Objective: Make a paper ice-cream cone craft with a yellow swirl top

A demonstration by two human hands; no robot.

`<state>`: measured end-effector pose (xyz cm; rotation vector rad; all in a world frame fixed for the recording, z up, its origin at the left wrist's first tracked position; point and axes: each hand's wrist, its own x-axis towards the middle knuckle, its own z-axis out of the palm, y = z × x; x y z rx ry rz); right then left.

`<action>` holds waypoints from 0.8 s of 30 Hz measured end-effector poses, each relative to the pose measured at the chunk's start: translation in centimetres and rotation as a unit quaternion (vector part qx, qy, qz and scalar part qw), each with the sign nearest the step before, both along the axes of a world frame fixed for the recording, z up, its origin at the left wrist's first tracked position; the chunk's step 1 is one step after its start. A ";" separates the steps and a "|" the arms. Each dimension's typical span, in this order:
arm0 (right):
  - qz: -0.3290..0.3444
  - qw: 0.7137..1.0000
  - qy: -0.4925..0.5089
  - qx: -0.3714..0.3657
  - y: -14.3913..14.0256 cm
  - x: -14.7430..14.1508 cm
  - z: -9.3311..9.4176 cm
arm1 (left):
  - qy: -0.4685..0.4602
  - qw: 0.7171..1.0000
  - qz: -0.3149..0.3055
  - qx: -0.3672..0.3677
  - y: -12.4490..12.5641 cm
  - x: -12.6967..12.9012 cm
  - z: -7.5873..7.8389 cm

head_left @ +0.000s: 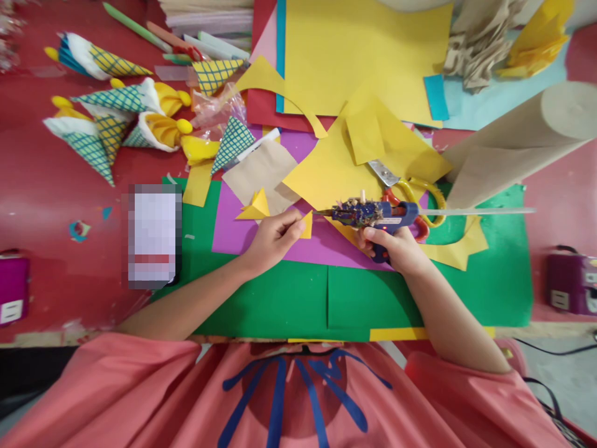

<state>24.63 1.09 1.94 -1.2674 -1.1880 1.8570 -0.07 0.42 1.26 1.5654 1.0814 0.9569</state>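
Observation:
My left hand [276, 241] pinches a small piece of yellow paper [306, 226] between thumb and fingers. Wrapped round the handle of a dark blue glue gun [380, 214] is my right hand [394, 247]. The gun's nozzle points left and meets or nearly meets the paper's upper edge; I cannot tell if they touch. A long clear glue stick [485, 211] juts from its back. Just beyond my left hand lies a folded yellow paper shape [255, 206]. Scissors with yellow and red handles [436, 200] lie behind the gun, partly hidden by it.
Purple [237, 230] and green sheets [280, 292] cover the work area. Several checkered cones [96, 146] lie at the upper left, near a blurred phone [153, 236]. Yellow sheets [364, 56] are stacked at the back. A brown paper roll [522, 134] lies on the right.

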 end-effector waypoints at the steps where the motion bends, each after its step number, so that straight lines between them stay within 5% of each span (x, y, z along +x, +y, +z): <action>1: 0.000 1.000 -0.004 -0.001 0.0 0.0 0.0 | 0.000 1.000 0.001 -0.001 0.0 0.0 0.0; 24: 0.026 0.999 -0.038 0.006 0.0 -0.1 0.5 | -0.013 1.000 0.013 -0.016 -0.1 -0.2 -0.5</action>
